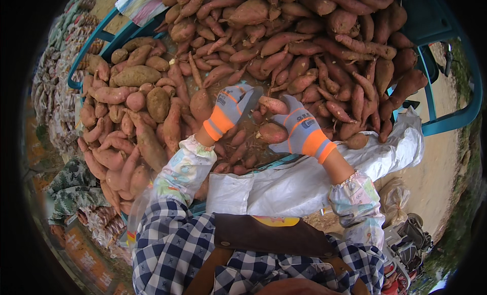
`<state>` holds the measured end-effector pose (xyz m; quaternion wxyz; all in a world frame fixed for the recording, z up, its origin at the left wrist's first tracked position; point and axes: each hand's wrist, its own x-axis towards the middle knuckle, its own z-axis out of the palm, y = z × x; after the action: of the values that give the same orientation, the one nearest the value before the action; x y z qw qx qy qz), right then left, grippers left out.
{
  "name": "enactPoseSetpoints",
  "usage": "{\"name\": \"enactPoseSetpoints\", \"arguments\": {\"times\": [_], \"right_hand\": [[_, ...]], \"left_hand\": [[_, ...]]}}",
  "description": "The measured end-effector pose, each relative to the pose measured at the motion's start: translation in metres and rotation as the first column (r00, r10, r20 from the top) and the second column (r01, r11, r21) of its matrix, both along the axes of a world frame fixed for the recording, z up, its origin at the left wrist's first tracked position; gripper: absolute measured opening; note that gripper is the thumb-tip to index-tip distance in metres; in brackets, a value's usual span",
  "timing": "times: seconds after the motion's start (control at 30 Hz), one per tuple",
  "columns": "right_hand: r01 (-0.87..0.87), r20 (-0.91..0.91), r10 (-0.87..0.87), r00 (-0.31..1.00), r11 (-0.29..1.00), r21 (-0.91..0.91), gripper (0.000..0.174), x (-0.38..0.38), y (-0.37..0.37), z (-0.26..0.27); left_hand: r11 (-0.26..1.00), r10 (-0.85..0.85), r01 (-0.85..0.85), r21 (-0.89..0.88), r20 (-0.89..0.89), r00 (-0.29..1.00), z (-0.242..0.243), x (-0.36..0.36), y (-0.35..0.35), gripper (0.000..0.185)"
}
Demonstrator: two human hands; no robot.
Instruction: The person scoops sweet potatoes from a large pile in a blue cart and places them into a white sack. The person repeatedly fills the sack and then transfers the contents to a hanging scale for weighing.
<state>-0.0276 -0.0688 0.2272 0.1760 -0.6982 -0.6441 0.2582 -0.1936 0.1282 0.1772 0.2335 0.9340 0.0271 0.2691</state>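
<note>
My left hand, in a grey and orange knit glove, is curled over the gap in the middle of the sweet potatoes. Its dark fingertips point right, and what lies under them is hidden. My right hand, gloved alike, has its fingers around the end of a small reddish sweet potato. A rounder sweet potato lies between its thumb and forefinger; whether it is gripped too is unclear. Several thin, small sweet potatoes lie below my left hand on the soil-stained surface.
A big sweet potato heap rises at the far side, with another pile to the left. Blue metal rails flank the load. White woven plastic sheeting covers the near edge. A person's camouflage sleeve shows at left.
</note>
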Motion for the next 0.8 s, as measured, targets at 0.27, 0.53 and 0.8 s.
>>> {"name": "enactPoseSetpoints", "arguments": {"times": [0.27,0.53,0.8], "right_hand": [[-0.006,-0.092,0.013,0.996,0.997,0.081,0.058,0.000,0.005,0.006],[0.351,-0.405,-0.260,0.876,0.921,0.169,0.060,0.011,-0.001,0.013],[0.588,-0.893,-0.301,0.333,0.807,-0.053,0.044,0.044,-0.014,0.008]], "left_hand": [[-0.553,-0.062,0.323,-0.768,0.425,0.903,-0.063,0.009,0.000,0.028],[0.770,0.283,-0.541,-0.339,-0.579,0.765,-0.182,0.107,0.060,0.072],[0.548,-0.109,-0.479,-0.686,-0.626,0.772,-0.175,0.147,0.040,0.070]]}}
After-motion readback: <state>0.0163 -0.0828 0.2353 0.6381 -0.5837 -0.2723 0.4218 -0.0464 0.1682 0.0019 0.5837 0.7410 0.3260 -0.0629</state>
